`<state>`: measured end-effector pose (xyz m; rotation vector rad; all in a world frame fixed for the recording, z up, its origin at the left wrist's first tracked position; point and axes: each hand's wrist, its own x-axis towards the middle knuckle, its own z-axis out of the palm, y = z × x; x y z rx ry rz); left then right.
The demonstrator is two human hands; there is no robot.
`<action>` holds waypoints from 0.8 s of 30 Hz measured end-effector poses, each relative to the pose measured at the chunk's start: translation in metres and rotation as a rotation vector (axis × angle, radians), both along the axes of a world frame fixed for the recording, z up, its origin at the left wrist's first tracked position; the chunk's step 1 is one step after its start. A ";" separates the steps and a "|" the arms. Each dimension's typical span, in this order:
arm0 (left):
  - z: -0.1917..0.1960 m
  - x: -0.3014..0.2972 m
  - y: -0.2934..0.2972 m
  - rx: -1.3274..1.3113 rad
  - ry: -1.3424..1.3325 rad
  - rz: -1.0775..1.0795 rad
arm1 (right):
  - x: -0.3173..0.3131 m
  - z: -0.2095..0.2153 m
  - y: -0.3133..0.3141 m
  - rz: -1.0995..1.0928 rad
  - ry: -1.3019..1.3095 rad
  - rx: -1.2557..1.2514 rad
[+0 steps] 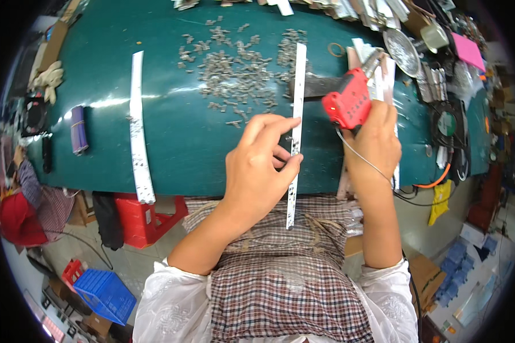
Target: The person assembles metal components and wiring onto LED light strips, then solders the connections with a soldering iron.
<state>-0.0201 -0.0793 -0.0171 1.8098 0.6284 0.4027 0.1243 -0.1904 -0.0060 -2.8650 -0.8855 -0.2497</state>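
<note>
A narrow white strip (298,86) with small dark bits along its lower part lies upright in view, its near end past the table's front edge. My left hand (260,163) bends its fingers around the strip's left side, index fingertip and thumb on it and a gap between them. My right hand (375,140) is closed around a red corded gun-shaped tool (349,102), right of the strip. The tool's metal tip (373,62) points away and to the right. Small grey metal parts (234,74) lie in a loose heap beyond my left hand.
A second white strip (137,126) lies on the green table (171,154) to the left, near a banded purple bundle (79,130). A metal dish (401,52), a pink block (468,51) and a small fan (447,124) crowd the right. A red crate (137,223) stands below the table edge.
</note>
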 end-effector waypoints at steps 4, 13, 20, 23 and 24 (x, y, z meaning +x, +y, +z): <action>0.020 -0.025 0.047 0.106 0.025 0.205 | 0.001 0.004 -0.004 -0.015 0.023 0.029; 0.011 -0.099 0.151 0.259 0.361 0.377 | 0.004 0.033 -0.026 -0.062 0.199 0.525; 0.011 -0.100 0.153 0.591 0.523 0.456 | -0.020 0.086 -0.062 -0.066 0.315 1.059; 0.012 -0.091 0.144 0.717 0.610 0.511 | -0.023 0.092 -0.082 0.029 0.437 1.066; 0.011 -0.086 0.141 0.716 0.610 0.509 | -0.027 0.092 -0.081 0.013 0.448 1.087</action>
